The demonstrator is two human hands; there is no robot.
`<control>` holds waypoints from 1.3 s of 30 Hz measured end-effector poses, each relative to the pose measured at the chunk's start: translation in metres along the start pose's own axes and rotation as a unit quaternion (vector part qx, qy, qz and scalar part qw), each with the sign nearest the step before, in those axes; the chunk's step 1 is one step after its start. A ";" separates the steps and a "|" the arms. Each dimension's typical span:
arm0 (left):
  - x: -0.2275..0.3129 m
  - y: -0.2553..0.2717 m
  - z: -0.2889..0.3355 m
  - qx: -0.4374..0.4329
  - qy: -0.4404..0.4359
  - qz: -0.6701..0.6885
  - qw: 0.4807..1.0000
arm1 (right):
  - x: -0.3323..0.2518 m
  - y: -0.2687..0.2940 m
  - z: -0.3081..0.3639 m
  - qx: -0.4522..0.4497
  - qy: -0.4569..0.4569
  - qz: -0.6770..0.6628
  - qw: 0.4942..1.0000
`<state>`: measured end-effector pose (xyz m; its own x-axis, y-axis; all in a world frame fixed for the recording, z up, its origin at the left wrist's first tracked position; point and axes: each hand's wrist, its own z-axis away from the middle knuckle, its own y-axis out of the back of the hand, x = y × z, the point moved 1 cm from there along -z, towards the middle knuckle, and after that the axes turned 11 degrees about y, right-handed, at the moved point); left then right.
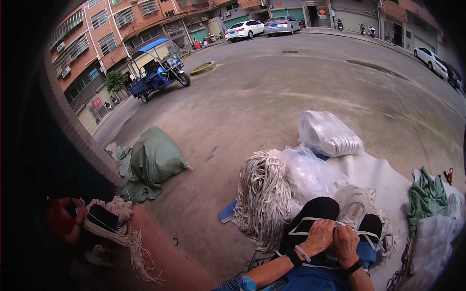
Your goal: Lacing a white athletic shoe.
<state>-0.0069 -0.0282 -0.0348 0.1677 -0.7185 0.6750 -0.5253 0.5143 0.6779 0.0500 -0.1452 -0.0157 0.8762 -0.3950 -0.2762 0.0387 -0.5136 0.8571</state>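
Note:
My left hand (317,238) and my right hand (345,246) are close together over my lap, fingers closed in a pinch. Between them runs a thin white cord (299,233), which stretches sideways across my dark-covered knees (318,209). The exact spot where the fingertips meet is partly hidden by the hands. Just beyond my knees is a looped bundle of white cords (354,203). To the left of it, a big heap of off-white cords (264,196) hangs down in loose strands.
A clear plastic-wrapped white bundle (330,136) and a crumpled plastic bag (310,169) lie ahead on a white sheet (374,177). Green cloth (427,199) is at right, a green sack (158,160) at left. A person in red (63,218) sits at far left beside more cords (138,247).

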 end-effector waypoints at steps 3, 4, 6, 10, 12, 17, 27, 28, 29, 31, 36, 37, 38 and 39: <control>0.001 -0.003 0.001 -0.015 0.019 -0.007 1.000 | -0.002 0.003 0.000 0.016 0.005 -0.008 1.000; 0.002 -0.003 0.001 -0.023 0.019 -0.001 1.000 | -0.002 0.003 0.001 0.017 0.000 -0.016 1.000; 0.002 -0.003 0.002 -0.027 0.021 0.003 0.999 | 0.003 0.003 0.000 0.013 0.016 -0.027 0.999; 0.010 0.002 0.005 -0.023 0.030 0.024 0.999 | 0.009 0.005 0.001 0.014 0.041 -0.061 0.997; 0.012 0.003 0.006 -0.026 0.040 0.044 0.998 | 0.006 0.014 0.003 0.044 0.045 -0.106 0.992; 0.024 0.026 0.002 0.054 -0.011 0.084 0.995 | -0.011 0.072 0.010 0.022 -0.138 -0.353 0.925; 0.040 0.001 -0.002 -0.483 0.477 0.487 0.549 | -0.079 0.124 -0.002 -0.319 0.059 -0.636 0.700; 0.039 -0.004 0.001 -0.490 0.437 0.501 0.563 | -0.075 0.121 0.003 -0.318 0.058 -0.609 0.724; 0.034 -0.012 0.006 -0.497 0.397 0.514 0.576 | -0.071 0.120 0.006 -0.318 0.057 -0.581 0.747; 0.035 -0.018 0.011 -0.475 0.392 0.525 0.588 | -0.062 0.127 0.013 -0.314 0.022 -0.546 0.776; 0.048 0.032 0.010 -0.477 0.164 0.366 0.782 | 0.016 0.084 0.074 -0.020 -0.359 -0.714 0.601; 0.056 0.040 0.009 -0.472 0.031 0.327 0.818 | 0.017 0.083 0.071 -0.016 -0.360 -0.714 0.600; 0.060 0.035 0.018 -0.466 -0.007 0.370 0.804 | 0.018 0.082 0.067 -0.028 -0.433 -0.700 0.567; 0.086 0.065 0.007 -0.571 0.007 0.331 0.751 | 0.019 0.079 0.068 -0.039 -0.506 -0.681 0.528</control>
<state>-0.0326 -0.0602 0.0652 0.1980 -0.1276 0.9719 0.5589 0.8292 -0.0050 0.0376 -0.2451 0.0176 -0.6933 0.0747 -0.7168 0.3565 -0.8289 -0.4312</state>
